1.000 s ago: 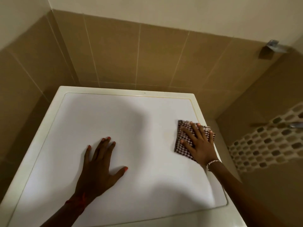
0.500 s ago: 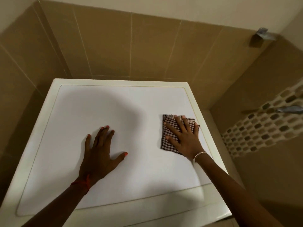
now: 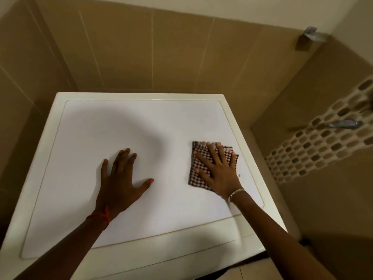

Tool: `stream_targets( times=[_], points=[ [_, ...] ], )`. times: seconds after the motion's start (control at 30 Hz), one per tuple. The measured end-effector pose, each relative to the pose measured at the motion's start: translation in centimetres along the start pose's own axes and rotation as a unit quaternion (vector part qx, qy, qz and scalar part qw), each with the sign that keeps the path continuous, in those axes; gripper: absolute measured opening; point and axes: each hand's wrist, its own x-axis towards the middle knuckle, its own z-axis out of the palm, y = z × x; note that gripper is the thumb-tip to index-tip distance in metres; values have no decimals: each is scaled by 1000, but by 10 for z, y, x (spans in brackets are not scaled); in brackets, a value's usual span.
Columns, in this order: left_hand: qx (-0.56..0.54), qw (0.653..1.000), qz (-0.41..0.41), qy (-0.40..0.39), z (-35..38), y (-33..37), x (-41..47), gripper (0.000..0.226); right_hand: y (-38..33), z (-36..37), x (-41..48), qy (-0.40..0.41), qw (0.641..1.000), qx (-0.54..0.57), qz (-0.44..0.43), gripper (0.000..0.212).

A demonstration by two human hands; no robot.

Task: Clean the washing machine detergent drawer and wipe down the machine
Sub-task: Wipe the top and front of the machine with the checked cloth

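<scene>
Red wrist thread point(image 3: 101, 216), silver bracelet point(image 3: 236, 192)

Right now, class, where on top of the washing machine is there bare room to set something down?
The washing machine top is bare across the back, from the left hand to the tiled wall, and along the left edge. The right side is crowded: the right hand presses the checked cloth flat there.

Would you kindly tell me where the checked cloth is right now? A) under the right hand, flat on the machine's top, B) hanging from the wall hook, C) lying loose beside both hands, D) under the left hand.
A: the right hand lies spread flat on the checked cloth, pressing it onto the machine's top.
</scene>
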Motion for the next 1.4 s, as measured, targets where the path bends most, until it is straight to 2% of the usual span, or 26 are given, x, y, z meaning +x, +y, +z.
stream_targets(
  times=[0.1,0.2,0.27,0.37,0.43,0.53,0.63,0.73,0.83,0.93,1.0,1.07,1.17,1.27,1.4],
  points=[
    [-1,1000,0,-1,-1,1,0,99,24,0,-45,14,1000,6,10,67],
    [5,1000,-5,1,-2,2,0,97,54,-3,-65,26,993,-11,113,70],
    [7,1000,-4,0,-2,2,0,97,69,-7,-48,3,986,-17,168,71],
    [7,1000,-5,1,0,1,0,98,76,-16,5,13,968,65,242,62],
    [8,1000,-7,0,1,0,0,98,70,-21,34,11,961,65,268,60],
    [8,1000,-5,2,2,0,0,98,46,-15,41,-5,975,3,221,63],
    [3,1000,-4,6,3,0,0,99,16,-6,6,2,996,-1,85,81],
    [-4,1000,-3,16,3,-1,0,100,6,3,-55,-4,1000,22,2,67],
    [-8,999,4,32,4,1,-1,93,29,3,-107,10,999,20,33,60],
    [-11,999,2,42,4,0,-1,89,44,-4,-113,26,988,16,150,66],
    [-12,999,5,45,4,0,0,90,37,-8,-97,40,968,29,248,71],
    [-16,999,8,51,2,2,-1,92,24,-9,-79,37,951,34,304,78],
    [-26,998,7,58,1,1,-2,95,-6,-4,-73,4,967,29,253,78],
    [-34,998,5,59,0,2,-3,97,-35,5,-99,19,984,36,172,77],
    [-34,999,3,43,0,2,-3,93,-38,16,-161,27,988,26,149,71]
  ],
)
